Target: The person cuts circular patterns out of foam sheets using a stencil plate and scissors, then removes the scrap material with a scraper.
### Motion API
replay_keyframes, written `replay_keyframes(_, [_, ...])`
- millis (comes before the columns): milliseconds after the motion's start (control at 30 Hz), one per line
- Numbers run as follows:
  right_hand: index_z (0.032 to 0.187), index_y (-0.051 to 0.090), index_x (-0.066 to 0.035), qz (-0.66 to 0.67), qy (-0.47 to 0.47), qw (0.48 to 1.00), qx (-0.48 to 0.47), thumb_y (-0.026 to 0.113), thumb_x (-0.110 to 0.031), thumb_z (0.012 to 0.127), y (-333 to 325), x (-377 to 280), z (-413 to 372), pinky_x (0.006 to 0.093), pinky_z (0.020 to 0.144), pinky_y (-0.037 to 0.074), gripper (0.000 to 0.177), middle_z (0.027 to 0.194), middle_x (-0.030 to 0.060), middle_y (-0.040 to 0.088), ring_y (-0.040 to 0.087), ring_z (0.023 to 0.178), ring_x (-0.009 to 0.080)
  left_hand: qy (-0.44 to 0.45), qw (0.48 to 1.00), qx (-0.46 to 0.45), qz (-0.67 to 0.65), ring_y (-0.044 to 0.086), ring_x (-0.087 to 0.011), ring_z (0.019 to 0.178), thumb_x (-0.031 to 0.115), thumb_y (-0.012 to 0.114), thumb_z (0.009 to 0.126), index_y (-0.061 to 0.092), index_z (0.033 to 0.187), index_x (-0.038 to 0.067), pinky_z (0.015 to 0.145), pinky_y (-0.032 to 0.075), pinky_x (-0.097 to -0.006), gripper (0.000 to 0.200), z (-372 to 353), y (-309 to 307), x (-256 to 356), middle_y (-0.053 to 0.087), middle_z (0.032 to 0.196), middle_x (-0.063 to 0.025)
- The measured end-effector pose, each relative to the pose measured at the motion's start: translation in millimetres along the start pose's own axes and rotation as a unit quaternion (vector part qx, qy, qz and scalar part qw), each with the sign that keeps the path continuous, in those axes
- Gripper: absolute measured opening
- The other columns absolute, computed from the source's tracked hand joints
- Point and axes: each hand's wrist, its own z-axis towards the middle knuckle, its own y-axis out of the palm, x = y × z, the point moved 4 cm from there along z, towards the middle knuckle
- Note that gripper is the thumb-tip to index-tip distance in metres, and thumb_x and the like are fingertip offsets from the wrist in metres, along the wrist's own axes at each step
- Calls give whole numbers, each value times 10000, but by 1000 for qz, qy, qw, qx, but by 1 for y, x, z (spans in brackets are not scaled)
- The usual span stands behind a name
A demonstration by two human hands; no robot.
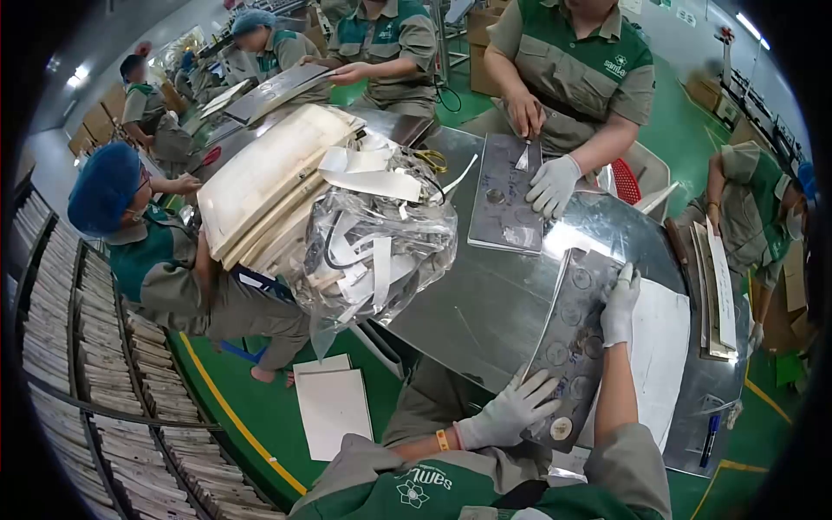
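A dark grey panel (572,347) with drawn circles lies slanted across the table's near edge, partly over my lap. My left hand (511,409), in a white glove, lies on its lower left edge with fingers apart on the surface. Along the upper right edge my right hand (620,305), also gloved, is closed around the rim; its thumb side is partly hidden. A small round cream piece (562,428) sits at the panel's lower end. White sheets (657,355) lie under and beside the panel on the right.
Opposite, a co-worker's gloved hand (553,185) presses another grey panel (494,186), their bare hand holding a scraper (523,156). A plastic bag of scraps (381,251) and stacked cream boards (269,178) occupy the left. A blue marker (711,438) lies right on the metal table (451,321).
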Motion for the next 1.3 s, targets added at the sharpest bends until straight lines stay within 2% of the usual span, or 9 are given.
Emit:
replay_keyframes(233, [869,472,-126,46,51,997,-41,460,-332,1014,-5,12,6,221,371,289,252,620,-51,415,346,441,60,-6,999,-28,33,335,-387,1356,200,638,750,552,1254,84,1119,209,-601,525,-3,2,3,446,1360,-211])
replay_keyframes(367, [832,491,-98,1,-86,993,-84,456,-278,1012,10,-33,-54,255,409,327,258,664,-53,482,402,473,68,-7,999,-10,35,332,-383,1359,222,633,757,549,1260,84,1122,207,-596,528,-5,6,2,436,1373,-203])
replay_keyframes(433, [819,517,-33,-193,-318,913,-168,588,-148,895,20,-23,-100,334,610,446,155,713,36,544,571,673,188,-15,999,-19,39,320,-375,1369,210,618,771,549,1252,75,1133,198,-582,505,-4,7,3,426,1384,-193])
replay_keyframes(500, [831,536,-71,-421,-464,697,-349,684,-97,734,43,-26,-157,399,652,430,179,758,121,563,558,716,329,-7,999,0,43,322,-376,1368,224,604,803,547,1256,97,1128,200,-592,474,-5,1,5,425,1383,-188])
replay_keyframes(533, [851,531,-73,-435,-458,679,-374,681,-104,739,46,-27,-162,431,659,416,190,761,108,541,547,724,317,0,999,8,45,323,-377,1368,232,597,819,547,1257,107,1126,201,-598,458,-5,0,6,424,1383,-186])
replay_keyframes(633, [856,512,-48,-373,-401,779,-304,649,-87,768,30,-34,-156,427,686,421,168,785,135,527,536,765,329,-16,999,-9,41,296,-388,1380,241,577,834,543,1275,114,1139,175,-594,460,-8,10,2,409,1397,-184])
replay_keyframes(867, [897,531,-65,-461,-419,651,-433,639,-118,736,20,-25,-190,462,841,411,201,888,141,547,526,911,347,-25,999,-26,36,292,-409,1374,226,624,771,536,1306,111,1142,161,-599,554,-12,10,0,414,1399,-210])
replay_keyframes(1200, [954,572,-76,-536,-391,622,-417,633,-93,733,11,-20,-226,530,1103,298,230,976,129,579,531,1067,324,-32,986,-126,100,312,-397,1370,330,567,799,453,1358,-19,1165,117,-561,669,-14,28,-8,492,1331,-231])
replay_keyframes(1300, [1016,592,-69,-498,-388,607,-483,624,-61,716,17,-37,-249,506,1068,348,302,1023,130,599,541,1082,335,-54,995,22,-87,377,-394,1313,296,600,786,485,1321,4,1131,197,-554,621,-26,43,-17,516,1296,-220])
